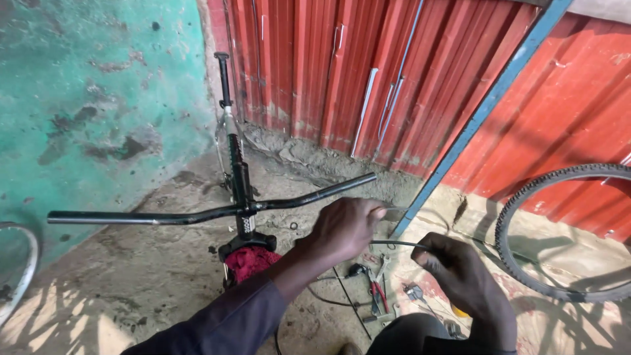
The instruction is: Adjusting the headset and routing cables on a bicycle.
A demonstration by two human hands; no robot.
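At frame centre, the left hand [342, 227] pinches a thin grey cable [394, 242], the right hand [460, 269] closed around it; black straight handlebar [197, 213] crosses left, knobby black tyre [526, 197] right.

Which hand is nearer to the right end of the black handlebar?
The left hand. It sits just below the handlebar near its right end, gripping a thin cable. The right hand is lower and farther right, holding the same cable.

Bare concrete floor [131, 276] lies open left of the handlebar [197, 213]; scattered tools [378, 292] and a tyre [559, 230] crowd the right.
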